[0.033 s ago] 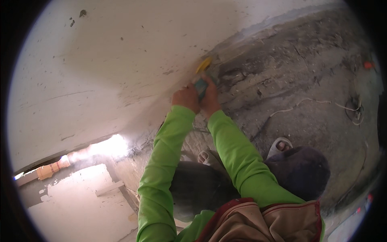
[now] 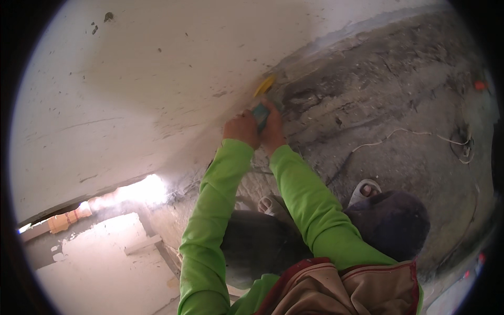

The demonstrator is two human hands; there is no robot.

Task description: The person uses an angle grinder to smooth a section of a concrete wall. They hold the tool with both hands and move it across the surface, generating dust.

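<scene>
Both my hands grip a small teal tool (image 2: 261, 114) with a flat yellow part (image 2: 264, 85) at its upper end, which lies along the seam where the pale plastered wall (image 2: 168, 63) meets rough grey concrete (image 2: 367, 73). My left hand (image 2: 239, 128) is closed at the tool's left side. My right hand (image 2: 273, 131) is wrapped round its right side, thumb pointing up. The tool's exact kind is hard to make out, partly hidden by my fingers.
A thin pale cable (image 2: 388, 134) snakes across the concrete at right. My sandalled foot (image 2: 367, 191) is below it. Small red objects (image 2: 479, 85) sit at the right rim. At lower left are a bright gap (image 2: 149, 186) under the wall and a white-coated surface (image 2: 100, 257).
</scene>
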